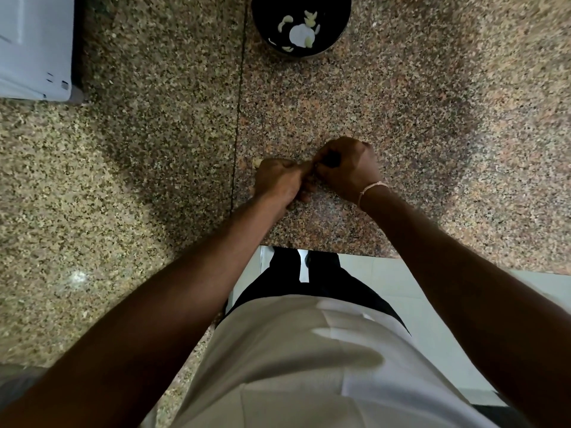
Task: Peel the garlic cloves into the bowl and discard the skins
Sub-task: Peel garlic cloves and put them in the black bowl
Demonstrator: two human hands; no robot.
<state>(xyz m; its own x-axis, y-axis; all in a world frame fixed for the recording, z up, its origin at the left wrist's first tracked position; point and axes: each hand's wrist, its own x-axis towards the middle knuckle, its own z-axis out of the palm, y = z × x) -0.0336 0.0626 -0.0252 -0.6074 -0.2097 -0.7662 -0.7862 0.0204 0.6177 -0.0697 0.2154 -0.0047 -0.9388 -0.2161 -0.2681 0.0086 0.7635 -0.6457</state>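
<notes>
Over the speckled granite counter [154,149], near its front edge, my left hand [279,180] and my right hand [346,168] meet fingertip to fingertip. Both are closed around something small between them, mostly hidden by the fingers; it looks like a garlic clove. A pale bit [256,162], maybe garlic or skin, shows just left of my left hand. A dark bowl [265,35] stands at the far edge of the counter and holds several pale peeled cloves [309,21].
A white appliance or box [34,47] sits at the far left corner. A seam [239,118] runs through the counter from the bowl toward me. The counter's front edge [324,251] lies just under my hands, with floor tiles below.
</notes>
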